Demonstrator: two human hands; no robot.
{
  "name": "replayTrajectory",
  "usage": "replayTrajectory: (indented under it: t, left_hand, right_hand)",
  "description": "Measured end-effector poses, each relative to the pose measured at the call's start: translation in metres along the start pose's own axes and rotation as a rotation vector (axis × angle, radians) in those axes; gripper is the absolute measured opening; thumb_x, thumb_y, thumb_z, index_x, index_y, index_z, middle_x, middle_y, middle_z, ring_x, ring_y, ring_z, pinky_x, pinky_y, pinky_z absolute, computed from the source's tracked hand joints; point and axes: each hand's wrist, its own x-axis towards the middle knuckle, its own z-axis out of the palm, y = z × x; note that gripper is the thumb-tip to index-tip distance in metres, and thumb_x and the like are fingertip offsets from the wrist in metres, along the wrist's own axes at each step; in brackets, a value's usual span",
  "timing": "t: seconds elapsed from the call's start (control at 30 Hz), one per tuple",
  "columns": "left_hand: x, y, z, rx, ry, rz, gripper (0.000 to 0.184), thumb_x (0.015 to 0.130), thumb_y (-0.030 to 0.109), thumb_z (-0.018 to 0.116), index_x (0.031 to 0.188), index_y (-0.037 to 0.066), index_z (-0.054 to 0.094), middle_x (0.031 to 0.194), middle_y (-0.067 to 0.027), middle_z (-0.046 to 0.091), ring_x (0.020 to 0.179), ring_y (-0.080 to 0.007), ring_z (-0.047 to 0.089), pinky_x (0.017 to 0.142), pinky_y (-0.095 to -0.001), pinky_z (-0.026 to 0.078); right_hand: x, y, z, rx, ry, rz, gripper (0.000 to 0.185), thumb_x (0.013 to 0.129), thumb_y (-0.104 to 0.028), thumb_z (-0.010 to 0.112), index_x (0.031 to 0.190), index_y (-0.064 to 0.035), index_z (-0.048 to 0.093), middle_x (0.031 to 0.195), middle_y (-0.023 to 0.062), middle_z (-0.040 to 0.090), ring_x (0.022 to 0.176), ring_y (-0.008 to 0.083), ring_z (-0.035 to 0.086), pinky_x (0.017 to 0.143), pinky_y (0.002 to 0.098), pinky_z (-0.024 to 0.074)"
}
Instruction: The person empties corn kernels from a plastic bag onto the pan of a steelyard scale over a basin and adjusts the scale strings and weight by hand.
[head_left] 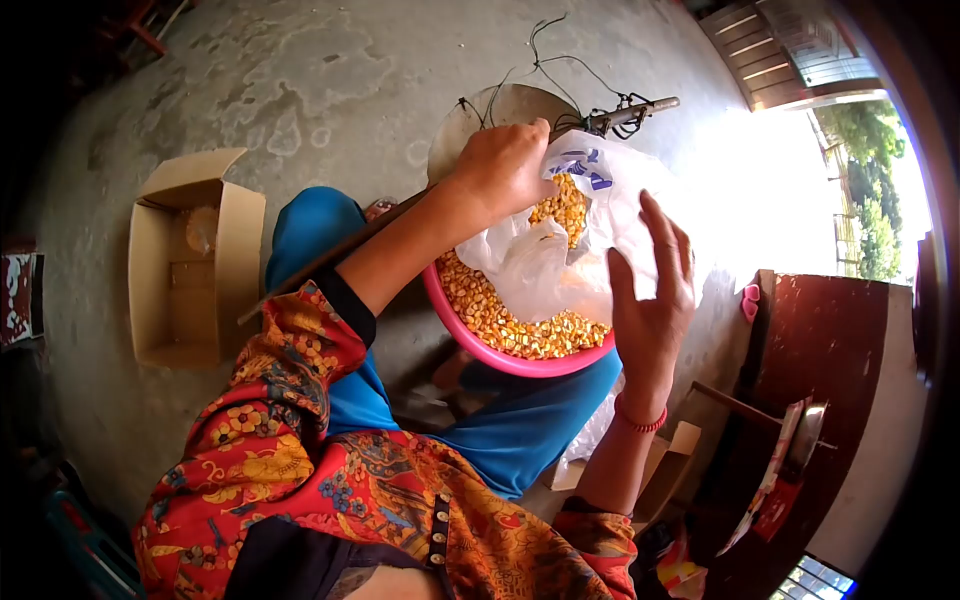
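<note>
My left hand [510,170] is closed on the upper edge of a white plastic bag [530,275] with blue print. Yellow corn kernels [562,212] show through the bag's mouth. The bag rests over a pink basin [520,366], which holds more loose corn kernels [500,320]. On the bag's right side is my right hand [655,265], thumb and fingers apart, with a red bracelet on the wrist. Whether its fingers touch the plastic I cannot tell.
An open cardboard box [178,270] stands on the concrete floor at left. Beyond the basin are a metal pan-like sheet [450,140] and a rod [640,113] wound with wire. Another box [668,465] and a dark red cabinet [820,350] are at right.
</note>
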Motion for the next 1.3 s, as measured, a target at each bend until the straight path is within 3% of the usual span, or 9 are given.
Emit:
replayTrajectory:
  t: [0.1,0.27,0.47,0.53,0.6,0.7,0.83,0.97,1.3]
  left_hand:
    - [-0.002,0.002,-0.002,0.018,-0.011,-0.022,0.047,0.064,0.031,0.075,0.089,0.000,0.051,0.081,-0.0215,0.062,0.079,-0.0366,0.061,0.070,-0.0425,0.048]
    - [-0.006,-0.006,0.002,0.039,-0.005,-0.050,0.056,0.064,0.035,0.076,0.098,-0.002,0.051,0.084,-0.0229,0.061,0.081,-0.0380,0.060,0.070,-0.0429,0.048]
    - [-0.009,0.003,-0.006,0.112,-0.001,-0.068,0.056,0.067,0.045,0.072,0.094,-0.001,0.052,0.086,-0.0218,0.062,0.082,-0.0374,0.060,0.070,-0.0433,0.048]
    - [-0.006,-0.002,0.000,0.128,0.039,-0.071,0.058,0.068,0.051,0.069,0.092,0.000,0.053,0.085,-0.0212,0.063,0.082,-0.0371,0.061,0.070,-0.0431,0.049]
    - [-0.007,-0.009,0.003,0.134,0.105,-0.041,0.050,0.073,0.045,0.067,0.090,0.000,0.054,0.084,-0.0210,0.063,0.081,-0.0370,0.061,0.069,-0.0419,0.049]
    - [-0.006,-0.022,0.005,0.097,0.137,-0.020,0.043,0.076,0.040,0.065,0.090,0.001,0.056,0.083,-0.0207,0.063,0.079,-0.0362,0.061,0.068,-0.0408,0.048]
    - [-0.010,-0.014,-0.007,0.096,0.155,-0.033,0.041,0.078,0.038,0.064,0.092,0.000,0.056,0.083,-0.0200,0.063,0.077,-0.0337,0.062,0.067,-0.0394,0.048]
    - [-0.009,-0.019,-0.005,0.053,0.119,-0.041,0.044,0.078,0.040,0.063,0.089,-0.002,0.056,0.085,-0.0205,0.063,0.081,-0.0351,0.062,0.070,-0.0423,0.049]
    - [-0.010,-0.022,-0.003,0.053,0.155,-0.069,0.047,0.079,0.044,0.063,0.089,-0.001,0.056,0.082,-0.0217,0.063,0.077,-0.0353,0.062,0.067,-0.0399,0.049]
  right_hand:
    - [0.006,0.056,0.028,-0.331,-0.095,-0.110,0.058,0.082,-0.018,0.059,0.135,-0.0159,0.036,0.138,0.0149,0.033,0.126,0.0353,0.032,0.104,0.0448,0.0249]
    - [0.031,0.143,0.087,-0.059,-0.099,0.074,0.043,0.091,-0.031,0.037,0.126,-0.0062,0.044,0.125,0.0173,0.047,0.115,0.0343,0.043,0.096,0.0416,0.0335]
    - [0.057,0.146,0.089,-0.074,-0.258,0.343,0.034,0.088,-0.032,0.044,0.104,-0.0091,0.062,0.093,0.0144,0.064,0.085,0.0334,0.060,0.076,0.0408,0.0468]
    - [0.051,0.147,0.072,0.260,0.082,0.240,0.021,0.081,-0.022,0.062,0.099,-0.0107,0.066,0.093,0.0092,0.066,0.075,0.0182,0.063,0.067,0.0297,0.0497]
    - [0.037,0.094,0.018,0.211,0.374,0.103,0.017,0.083,-0.008,0.059,0.099,-0.0051,0.064,0.084,0.0050,0.064,0.071,0.0104,0.059,0.062,0.0224,0.0478]
    - [-0.007,0.090,-0.008,0.434,0.570,0.398,0.011,0.087,-0.010,0.055,0.090,-0.0011,0.062,0.079,0.0001,0.061,0.068,0.0074,0.054,0.057,0.0203,0.0441]
    - [-0.066,0.139,0.053,0.091,0.249,0.505,0.016,0.086,-0.012,0.053,0.095,0.0019,0.057,0.087,0.0162,0.062,0.079,0.0251,0.060,0.071,0.0328,0.0480]
    - [-0.078,0.144,0.111,-0.062,0.260,0.391,0.035,0.084,-0.018,0.055,0.109,0.0056,0.047,0.116,0.0312,0.046,0.107,0.0433,0.045,0.093,0.0470,0.0356]
    - [-0.063,0.136,0.131,-0.088,0.193,0.245,0.022,0.076,-0.001,0.051,0.096,0.0027,0.060,0.096,0.0217,0.059,0.082,0.0356,0.059,0.070,0.0392,0.0482]
